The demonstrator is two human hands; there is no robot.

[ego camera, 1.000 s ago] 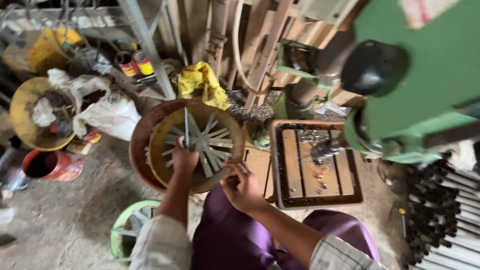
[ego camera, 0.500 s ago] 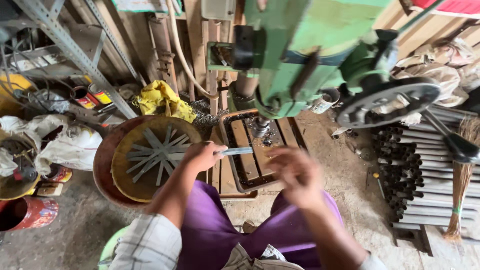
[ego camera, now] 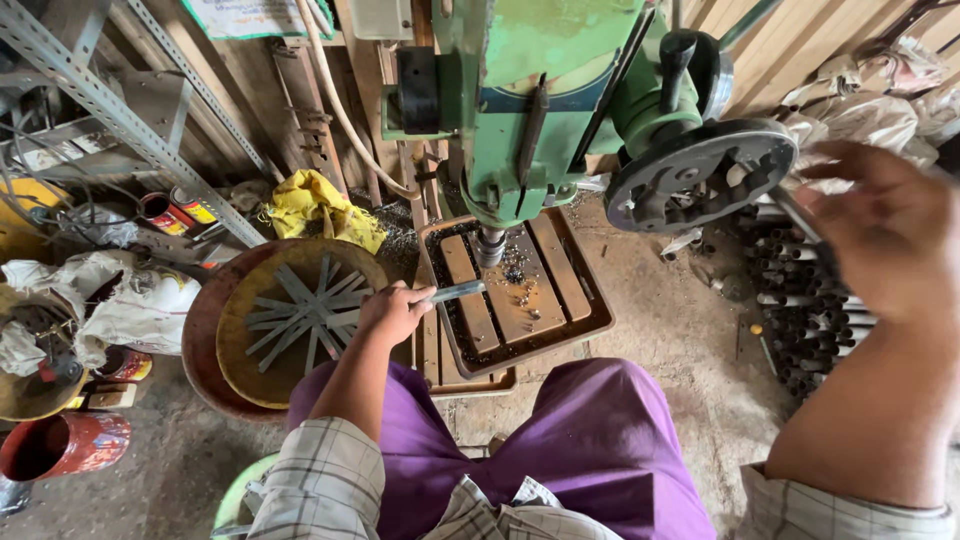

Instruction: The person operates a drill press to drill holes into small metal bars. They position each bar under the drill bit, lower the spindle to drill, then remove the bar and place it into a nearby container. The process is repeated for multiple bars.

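Observation:
My left hand (ego camera: 393, 312) is shut on a flat grey metal strip (ego camera: 458, 291), whose free end lies on the wooden table (ego camera: 560, 275) of a green drill press (ego camera: 540, 110), just left of the drill bit (ego camera: 489, 246). Blurred and raised at the right, my right hand (ego camera: 885, 225) is closed around one spoke of the feed handle beside the press's round wheel (ego camera: 700, 175). A round yellow-brown pan (ego camera: 250, 345) to the left holds several more metal strips (ego camera: 305, 312) fanned out in a star.
Stacked dark metal tubes (ego camera: 800, 310) lie on the floor at the right. A yellow cloth (ego camera: 315, 205), small tins (ego camera: 175, 212), white sacks (ego camera: 120, 300) and a red bucket (ego camera: 60, 445) crowd the left. A slotted steel angle frame (ego camera: 110, 100) stands at the back left. Metal chips cover the drill table.
My view has swung right and moved closer. My left hand carried one strip from the pan onto the drill table. My right hand rose from my lap to the feed handle at the right.

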